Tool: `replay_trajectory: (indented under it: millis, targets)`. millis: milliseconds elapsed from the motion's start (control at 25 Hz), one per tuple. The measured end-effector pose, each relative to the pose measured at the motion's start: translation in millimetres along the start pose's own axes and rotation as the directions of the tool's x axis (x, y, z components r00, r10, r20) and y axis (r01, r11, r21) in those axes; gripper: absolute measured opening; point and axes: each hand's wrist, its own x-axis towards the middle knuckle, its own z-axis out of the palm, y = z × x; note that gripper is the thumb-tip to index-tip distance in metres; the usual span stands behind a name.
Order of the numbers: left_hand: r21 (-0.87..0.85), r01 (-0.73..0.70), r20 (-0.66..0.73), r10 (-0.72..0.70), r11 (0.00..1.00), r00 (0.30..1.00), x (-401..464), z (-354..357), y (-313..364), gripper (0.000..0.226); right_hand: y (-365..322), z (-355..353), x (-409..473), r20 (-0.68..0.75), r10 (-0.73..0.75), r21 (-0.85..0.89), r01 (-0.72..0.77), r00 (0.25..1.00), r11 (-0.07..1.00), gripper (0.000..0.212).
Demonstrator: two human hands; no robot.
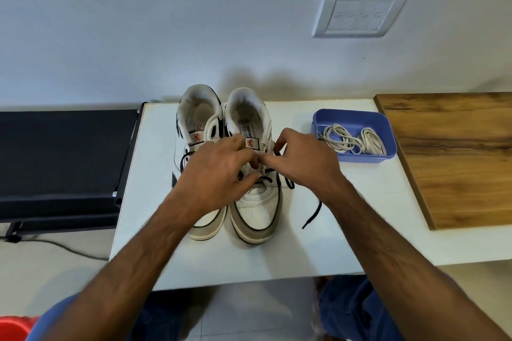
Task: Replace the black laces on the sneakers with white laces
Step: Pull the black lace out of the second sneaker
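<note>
Two white sneakers stand side by side on the white table, toes toward me. The left sneaker keeps its black lace; my left arm covers its front. Both hands work over the laced part of the right sneaker. My left hand curls its fingers on the black lace at the eyelets. My right hand pinches the same lace near the upper eyelets. One loose end trails onto the table at the right. The white laces lie coiled in a blue tray.
The blue tray stands right of the sneakers, near the wall. A wooden board covers the table's right end. A black treadmill-like surface lies left of the table. A red object shows at the bottom left corner.
</note>
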Motion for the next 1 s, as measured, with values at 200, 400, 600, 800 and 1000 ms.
replay_trajectory:
  millis: [200, 400, 600, 800, 1000]
  targets:
    - [0.001, 0.125, 0.02, -0.125, 0.992, 0.992, 2, 11, 11, 0.022, 4, 3, 6, 0.114, 0.006, 0.184, -0.027, 0.993, 0.983, 0.029]
    - [-0.168, 0.284, 0.14, -0.262, 0.944, 0.955, 9, 10, 14, 0.011, 13, -1, 11, 0.185, -0.072, 0.369, -0.002, 0.98, 0.929, 0.022]
    - [-0.575, 0.48, 0.358, -0.324, 0.662, 0.876, 9, -7, -1, 0.007, 16, -5, 11, 0.198, -0.095, 0.376, 0.014, 0.976, 0.927, 0.03]
    - [-0.7, 0.487, 0.432, -0.233, 0.523, 0.871, 2, -21, -10, 0.03, 18, -4, 13, 0.204, -0.11, 0.4, 0.02, 0.973, 0.916, 0.026]
    - [-0.128, 0.167, 0.101, -0.154, 0.978, 0.983, 3, 7, 4, 0.02, 16, -4, 12, 0.204, -0.114, 0.41, 0.021, 0.972, 0.912, 0.022]
